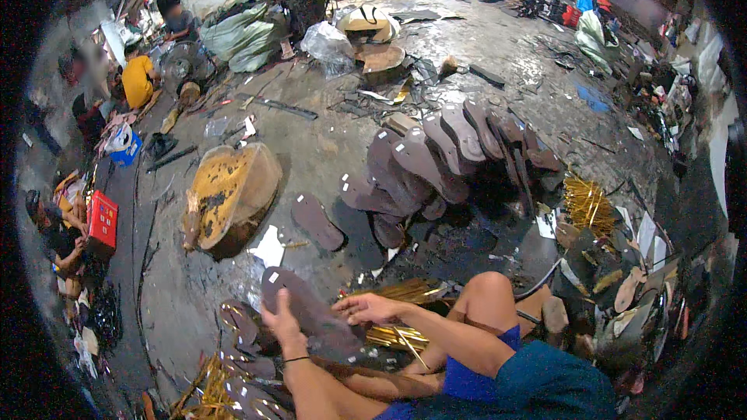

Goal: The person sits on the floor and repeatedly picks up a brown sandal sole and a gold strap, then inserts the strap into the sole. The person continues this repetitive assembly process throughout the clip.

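A dark brown shoe sole with a small white tag near its tip is held up in front of me. My left hand grips it by the left edge, thumb upward. My right hand is at the sole's right side, fingers stretched toward it; whether they touch it I cannot tell. Beneath the right hand lie bundles of shiny gold strips. More brown soles with gold straps lie beside my left forearm. Another single sole rests on the floor ahead.
A long heap of brown soles stands ahead. A worn wooden block is to its left. Gold strips and scraps lie at the right. Several people sit farther off, one near a red crate at the left.
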Action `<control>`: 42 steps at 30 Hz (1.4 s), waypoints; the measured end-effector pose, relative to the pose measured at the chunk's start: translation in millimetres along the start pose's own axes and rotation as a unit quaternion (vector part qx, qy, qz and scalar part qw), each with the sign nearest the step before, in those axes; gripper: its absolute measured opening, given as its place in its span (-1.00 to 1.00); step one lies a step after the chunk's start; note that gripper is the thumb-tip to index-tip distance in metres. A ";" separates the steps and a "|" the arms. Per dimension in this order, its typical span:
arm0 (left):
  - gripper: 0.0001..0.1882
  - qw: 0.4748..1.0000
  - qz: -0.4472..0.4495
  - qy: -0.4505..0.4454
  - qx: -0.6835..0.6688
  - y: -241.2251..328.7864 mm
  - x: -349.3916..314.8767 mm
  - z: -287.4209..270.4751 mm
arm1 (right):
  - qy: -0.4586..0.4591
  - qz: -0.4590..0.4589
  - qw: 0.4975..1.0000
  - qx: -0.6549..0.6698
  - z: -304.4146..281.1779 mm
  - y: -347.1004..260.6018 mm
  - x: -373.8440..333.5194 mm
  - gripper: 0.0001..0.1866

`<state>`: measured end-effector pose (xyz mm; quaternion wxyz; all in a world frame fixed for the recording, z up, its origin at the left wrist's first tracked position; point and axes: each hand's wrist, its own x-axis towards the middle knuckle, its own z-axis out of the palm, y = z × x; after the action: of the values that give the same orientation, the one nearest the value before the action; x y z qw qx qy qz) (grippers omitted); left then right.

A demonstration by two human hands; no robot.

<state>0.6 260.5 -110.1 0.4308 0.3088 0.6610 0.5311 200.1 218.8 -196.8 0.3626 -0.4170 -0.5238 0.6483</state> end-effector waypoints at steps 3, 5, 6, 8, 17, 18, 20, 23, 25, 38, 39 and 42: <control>-0.58 0.986 0.143 -0.042 -0.080 36.4 -50.8 -48.7 | -0.051 0.144 0.892 -0.425 19.4 8.2 -41.0 -0.50; -0.58 0.983 0.165 -0.005 0.079 44.5 -95.7 -87.5 | 0.068 0.056 0.720 -0.688 35.1 60.4 -77.0 -0.58; -0.56 0.978 0.158 0.002 0.135 42.8 -121.3 -105.9 | 0.045 0.088 0.785 -0.611 35.7 58.8 -73.5 -0.71; -0.53 0.961 0.137 0.011 0.239 37.6 -172.7 -137.3 | 0.108 0.069 0.808 -0.575 34.3 51.6 -70.2 -0.87; -0.47 0.907 0.281 -0.022 0.312 18.3 -227.0 -135.0 | 0.176 0.043 0.959 -0.220 13.1 6.2 -99.6 -0.71; -0.60 0.938 0.228 -0.090 0.246 20.1 -223.1 -119.4 | 0.170 0.016 0.975 -0.145 18.6 -9.9 -105.9 -0.69; -0.63 0.958 0.127 -0.216 0.140 24.6 -215.4 -81.2 | 0.120 -0.013 0.993 -0.018 41.2 -54.9 -131.0 -0.72; -0.64 0.929 0.156 -0.315 0.114 9.8 -186.1 -45.9 | 0.117 -0.035 0.991 0.061 58.6 -102.1 -167.6 -0.76; -0.63 0.947 0.069 -0.312 0.016 33.5 -188.8 -38.2 | 0.189 -0.035 0.981 0.019 60.0 -111.4 -184.2 -0.76; -0.54 0.958 0.057 -0.264 -0.099 55.4 -194.6 -49.5 | 0.028 0.058 0.994 0.093 72.9 -125.0 -230.1 -0.68; -0.55 0.959 0.048 -0.261 -0.099 60.9 -196.3 -49.7 | 0.023 0.062 0.994 0.084 73.4 -132.6 -230.4 -0.68; -0.56 0.955 0.049 -0.282 -0.075 63.7 -195.5 -51.7 | 0.001 0.078 0.989 0.123 75.4 -136.5 -231.3 -0.67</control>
<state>36.8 84.3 2.1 0.5950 0.4450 0.4547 0.4911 225.3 6.4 -17.8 0.3598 -0.4096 -0.4052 0.7339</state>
